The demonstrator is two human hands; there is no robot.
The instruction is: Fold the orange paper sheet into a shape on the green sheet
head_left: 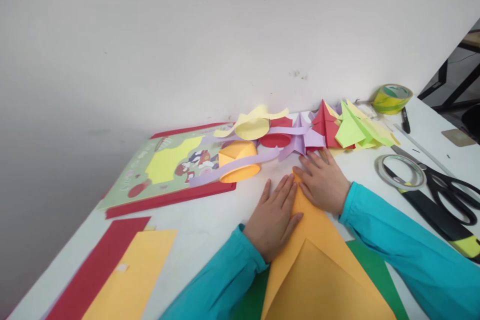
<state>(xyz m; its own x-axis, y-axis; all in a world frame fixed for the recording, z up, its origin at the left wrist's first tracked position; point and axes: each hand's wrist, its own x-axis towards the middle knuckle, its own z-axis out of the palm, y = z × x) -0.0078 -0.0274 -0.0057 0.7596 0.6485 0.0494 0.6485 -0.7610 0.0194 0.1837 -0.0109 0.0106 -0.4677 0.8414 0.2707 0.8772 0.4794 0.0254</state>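
Observation:
A sheet of orange paper (318, 230), its sides folded in toward a point at the far end, lies in front of me over a green sheet (375, 270). My left hand (273, 215) rests flat on the left fold near the tip, fingers stretched out. Across from it, my right hand (324, 177) lies with spread fingers on the right side of the tip. Both hands touch the orange paper. Just beyond them are folded paper planes in purple (300, 135), red (324, 125) and green (350, 132).
Paper rings with strips, one orange (240, 160), stand by a printed board (135, 175). Red (105, 260) and orange strips (135, 270) lie at left. Scissors (446, 185), a tape roll (401, 172), a utility knife (431, 215) and yellow tape (392, 99) are right.

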